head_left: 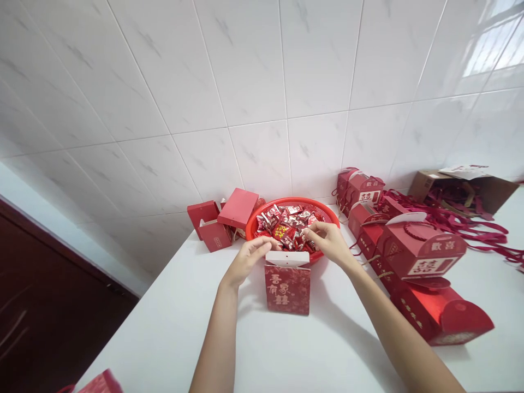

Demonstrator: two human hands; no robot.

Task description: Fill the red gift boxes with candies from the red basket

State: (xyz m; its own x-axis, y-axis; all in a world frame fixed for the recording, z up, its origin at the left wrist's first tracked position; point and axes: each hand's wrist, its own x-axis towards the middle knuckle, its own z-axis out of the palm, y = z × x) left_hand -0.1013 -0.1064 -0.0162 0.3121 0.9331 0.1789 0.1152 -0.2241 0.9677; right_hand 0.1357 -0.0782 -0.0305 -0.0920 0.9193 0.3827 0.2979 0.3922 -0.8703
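Note:
A small red box with gold characters and a raised white flap stands upright on the white table, in front of a red plastic basket full of wrapped sweets. My left hand is at the basket's near left rim, just above the box's left corner, with its fingers curled; what it holds, if anything, is too small to tell. My right hand is over the right part of the sweets, thumb and fingertips pinched together on something too small to make out.
Open red boxes stand left of the basket. On the right are handled gift boxes, dark red ribbons and a cardboard box. A tiled wall rises behind. Another red item lies at the bottom left.

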